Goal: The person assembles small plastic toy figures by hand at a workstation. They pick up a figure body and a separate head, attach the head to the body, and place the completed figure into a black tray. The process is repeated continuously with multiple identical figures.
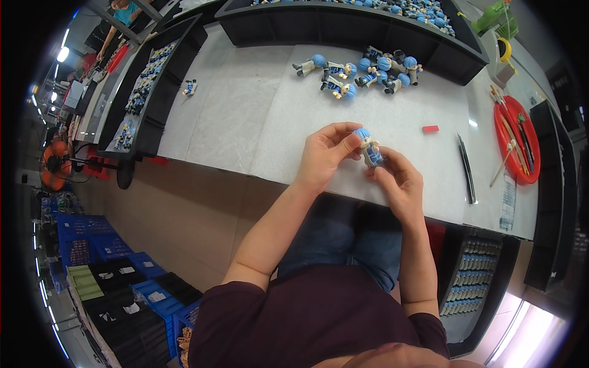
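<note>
Between my two hands, just over the table's near edge, is a small figurine (372,153) with a light-blue head and a blue and white body. My left hand (328,153) pinches it at the head with thumb and fingers. At its lower end my right hand (400,183) grips it, the thumb near the legs. Farther back, a loose group of similar blue-headed figurines (338,89) lies on the white table (245,116), several on their sides. A small red block (431,129) lies to the right of my hands, and a dark thin pen-like tool (466,168) beyond it.
A black tray (350,27) full of figurines stands at the back. Another black tray (165,92) is at the left, near a lone figurine (189,88). A red dish (517,140) with brushes sits right, below a green device (496,21). Another figurine tray (472,319) is under the table.
</note>
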### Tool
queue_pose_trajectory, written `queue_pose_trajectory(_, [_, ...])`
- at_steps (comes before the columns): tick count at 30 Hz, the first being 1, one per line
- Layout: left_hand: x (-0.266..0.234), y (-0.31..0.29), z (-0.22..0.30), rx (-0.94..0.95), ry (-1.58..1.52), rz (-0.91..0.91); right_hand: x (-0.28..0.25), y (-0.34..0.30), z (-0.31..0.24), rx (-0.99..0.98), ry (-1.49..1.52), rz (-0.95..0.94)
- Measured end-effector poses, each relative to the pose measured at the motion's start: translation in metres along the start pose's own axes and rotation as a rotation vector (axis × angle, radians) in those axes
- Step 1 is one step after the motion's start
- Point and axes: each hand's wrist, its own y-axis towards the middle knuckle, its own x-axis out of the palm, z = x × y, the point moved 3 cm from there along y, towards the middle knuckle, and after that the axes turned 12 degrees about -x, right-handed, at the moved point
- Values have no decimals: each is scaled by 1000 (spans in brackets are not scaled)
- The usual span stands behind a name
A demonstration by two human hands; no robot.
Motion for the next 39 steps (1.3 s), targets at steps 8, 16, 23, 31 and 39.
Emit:
queue_pose_trajectory(8, [1,0,0,-14,-58,1,0,0,-1,-10,-1,27])
queue_pose_trajectory(16, [0,0,0,-10,-50,-3,0,0,-1,-24,5,29])
queue_pose_trajectory(23, [2,-3,4,57,36,-96,-1,0,2,-20,13,39])
queue_pose_trajectory(31, [4,-5,5,13,20,-110,-2,0,2,2,32,6])
queue_pose_trajectory(39, [4,-3,4,-24,-27,-126,3,-1,-1,9,-25,8])
